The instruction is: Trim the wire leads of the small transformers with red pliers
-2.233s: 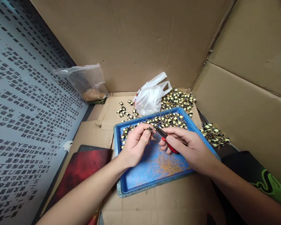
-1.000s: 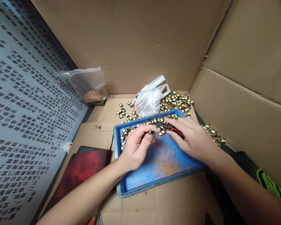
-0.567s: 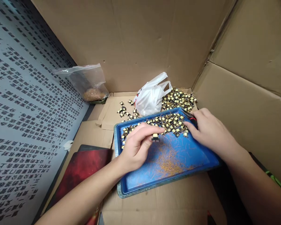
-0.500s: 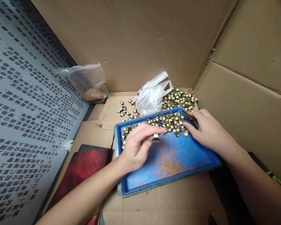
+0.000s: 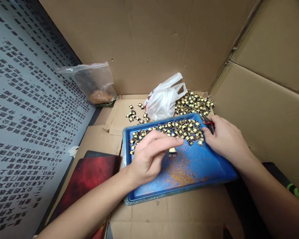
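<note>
A left hand (image 5: pixel 149 157) pinched one small yellow-and-black component (image 5: pixel 172 152) above a blue tray (image 5: pixel 206 166), while a right hand (image 5: pixel 225 141) gripped red-and-black pliers (image 5: pixel 209 126) at its far right corner.
The component sat just under the left index finger, pins facing down, with the thumb mostly hidden; the right fingers were closed round the handles, the pliers' tip pointing far and left, and whether that hand touched the rim could not be told. More components (image 5: pixel 186 127) lay along the tray's far side, and orange wire clippings (image 5: pixel 181 174) were spread nearer. Beyond the far rim stood a white plastic bag (image 5: pixel 161 103), just left of a larger pile of components (image 5: pixel 195 103); a clear zip bag (image 5: pixel 94 83) stood far left.
</note>
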A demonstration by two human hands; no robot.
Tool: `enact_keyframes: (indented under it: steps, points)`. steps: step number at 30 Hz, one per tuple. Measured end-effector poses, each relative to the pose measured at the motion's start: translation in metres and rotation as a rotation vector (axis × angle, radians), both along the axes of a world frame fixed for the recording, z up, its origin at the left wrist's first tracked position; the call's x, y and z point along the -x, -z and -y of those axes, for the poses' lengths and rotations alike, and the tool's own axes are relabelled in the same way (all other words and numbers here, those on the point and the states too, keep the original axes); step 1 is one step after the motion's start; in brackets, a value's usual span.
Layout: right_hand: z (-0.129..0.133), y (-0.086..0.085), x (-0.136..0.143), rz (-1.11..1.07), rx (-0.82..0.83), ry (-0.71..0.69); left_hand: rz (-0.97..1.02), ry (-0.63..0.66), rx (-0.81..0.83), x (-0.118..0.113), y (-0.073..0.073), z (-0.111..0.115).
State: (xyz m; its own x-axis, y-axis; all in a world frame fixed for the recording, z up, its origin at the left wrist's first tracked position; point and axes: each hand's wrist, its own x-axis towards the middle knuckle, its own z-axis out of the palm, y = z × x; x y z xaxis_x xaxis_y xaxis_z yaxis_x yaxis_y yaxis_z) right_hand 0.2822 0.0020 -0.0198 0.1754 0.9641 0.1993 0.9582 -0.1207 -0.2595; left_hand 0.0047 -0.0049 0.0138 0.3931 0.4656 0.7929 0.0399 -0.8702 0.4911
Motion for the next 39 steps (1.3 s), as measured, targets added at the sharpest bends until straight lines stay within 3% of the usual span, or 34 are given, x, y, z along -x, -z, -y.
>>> enact_keyframes:
  steps: [10, 18, 21, 25, 35, 39]
  points:
    - [0.003, -0.002, 0.009, -0.010, -0.027, -0.034, 0.002, -0.033, -0.028, -0.001, -0.008, 0.005]
    - [0.012, -0.015, 0.015, 0.113, -0.189, 0.025, 0.011, -0.042, -0.038, -0.002, -0.005, 0.004]
    - [0.015, -0.015, 0.020, 0.088, -0.289, -0.065, 0.014, -0.043, -0.035, -0.003, -0.004, 0.003]
    - [0.018, -0.012, 0.028, -0.035, -0.387, -0.286, 0.008, -0.047, -0.031, -0.002, -0.004, 0.004]
    - [0.036, -0.022, 0.052, -0.403, -0.362, -0.441, -0.002, -0.026, 0.021, -0.001, 0.002, 0.005]
    - [0.046, -0.022, 0.059, -0.625, -0.318, -0.559, -0.075, -0.043, 0.157, -0.001, 0.004, 0.006]
